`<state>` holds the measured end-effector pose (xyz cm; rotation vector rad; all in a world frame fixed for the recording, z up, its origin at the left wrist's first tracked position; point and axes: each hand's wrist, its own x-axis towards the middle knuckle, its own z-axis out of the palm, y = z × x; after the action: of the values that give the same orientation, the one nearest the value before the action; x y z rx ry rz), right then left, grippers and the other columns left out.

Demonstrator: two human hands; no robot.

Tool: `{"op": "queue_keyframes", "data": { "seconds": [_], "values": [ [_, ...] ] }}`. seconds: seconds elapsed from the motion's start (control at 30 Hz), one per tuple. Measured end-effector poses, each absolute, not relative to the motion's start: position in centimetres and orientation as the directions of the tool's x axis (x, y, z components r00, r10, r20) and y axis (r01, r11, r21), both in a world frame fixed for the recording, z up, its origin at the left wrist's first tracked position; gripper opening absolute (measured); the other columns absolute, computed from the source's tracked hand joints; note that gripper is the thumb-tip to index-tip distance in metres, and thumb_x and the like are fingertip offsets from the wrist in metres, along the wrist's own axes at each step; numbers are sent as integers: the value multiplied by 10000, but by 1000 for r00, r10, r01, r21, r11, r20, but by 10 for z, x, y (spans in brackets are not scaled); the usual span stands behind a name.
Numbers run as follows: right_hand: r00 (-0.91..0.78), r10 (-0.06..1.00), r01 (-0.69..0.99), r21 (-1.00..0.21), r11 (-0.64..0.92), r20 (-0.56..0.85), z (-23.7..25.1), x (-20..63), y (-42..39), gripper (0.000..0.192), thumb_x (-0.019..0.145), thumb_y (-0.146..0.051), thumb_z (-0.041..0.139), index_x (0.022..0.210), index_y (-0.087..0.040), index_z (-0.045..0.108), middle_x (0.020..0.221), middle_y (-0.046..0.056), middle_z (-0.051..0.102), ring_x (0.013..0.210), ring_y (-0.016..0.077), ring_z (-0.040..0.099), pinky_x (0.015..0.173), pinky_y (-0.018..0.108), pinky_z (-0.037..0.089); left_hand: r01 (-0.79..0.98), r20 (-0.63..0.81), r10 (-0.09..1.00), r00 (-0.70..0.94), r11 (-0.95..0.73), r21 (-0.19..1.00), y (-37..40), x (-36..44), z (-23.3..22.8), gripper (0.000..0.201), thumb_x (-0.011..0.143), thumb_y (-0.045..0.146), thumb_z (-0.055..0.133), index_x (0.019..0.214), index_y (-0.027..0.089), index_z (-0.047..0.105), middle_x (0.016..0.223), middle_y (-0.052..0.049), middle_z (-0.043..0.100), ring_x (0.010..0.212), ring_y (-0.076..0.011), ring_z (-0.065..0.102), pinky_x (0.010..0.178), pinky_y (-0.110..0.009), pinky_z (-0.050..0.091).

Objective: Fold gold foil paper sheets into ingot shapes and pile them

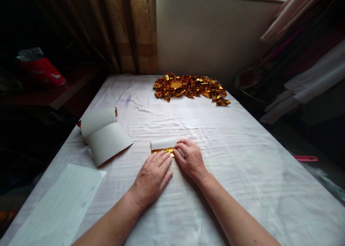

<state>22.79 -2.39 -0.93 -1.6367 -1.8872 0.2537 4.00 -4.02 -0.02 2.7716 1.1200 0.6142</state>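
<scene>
In the middle of the cloth-covered table lies a small piece of gold foil paper (162,144), its white backing up and a strip of its gold side folded over along the near edge. My left hand (153,176) rests flat with fingers stretched out, the tips pressing on the gold strip. At the paper's right end, my right hand (191,158) has its fingers bent and closed on the edge. Those fingers partly cover that end of the paper.
A heap of folded gold foil pieces (188,86) sits at the far edge of the table (237,149). To the left are curled white-backed sheets (109,141) and a lined paper sheet (59,206). A red container (41,68) stands off the table's left side.
</scene>
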Motion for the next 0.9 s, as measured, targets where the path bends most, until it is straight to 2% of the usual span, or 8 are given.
{"op": "queue_keyframes", "data": {
  "seconds": [0.2, 0.47, 0.67, 0.9],
  "values": [
    [-66, 942, 845, -483, 228, 329, -3, 225, -29, 53, 846, -257, 606, 871, -228, 643, 1070, 61, 653, 990, 220, 573, 874, 360, 384, 645, 333, 690, 642, -721, 251, -41, 40, -1, 403, 945, 305, 478, 1321, 174, 546, 1340, -104, 608, 1263, -246, 536, 1086, -446, 418],
    [-81, 937, 844, -476, 246, 341, -4, 225, -32, 162, 831, -257, 588, 985, -226, 631, 1130, 86, 644, 1047, 243, 560, 899, 376, 383, 652, 346, 698, 627, -713, 258, -41, 41, -4, 390, 942, 306, 482, 1306, 186, 558, 1318, -102, 623, 1260, -245, 541, 1089, -446, 413],
    [-80, 938, 860, -452, 237, 338, -4, 224, -32, 142, 844, -248, 577, 966, -229, 645, 1141, 83, 641, 1050, 243, 560, 910, 385, 385, 655, 350, 684, 640, -724, 217, -41, 41, -6, 405, 941, 314, 483, 1309, 158, 554, 1331, -111, 613, 1255, -255, 541, 1088, -452, 414],
    [-81, 940, 860, -453, 234, 331, -4, 223, -32, 141, 854, -252, 579, 979, -230, 642, 1143, 80, 645, 1048, 241, 557, 902, 386, 383, 652, 351, 689, 634, -720, 236, -41, 40, -7, 407, 939, 313, 487, 1318, 177, 546, 1344, -109, 603, 1272, -245, 527, 1099, -445, 401]
  ]
}}
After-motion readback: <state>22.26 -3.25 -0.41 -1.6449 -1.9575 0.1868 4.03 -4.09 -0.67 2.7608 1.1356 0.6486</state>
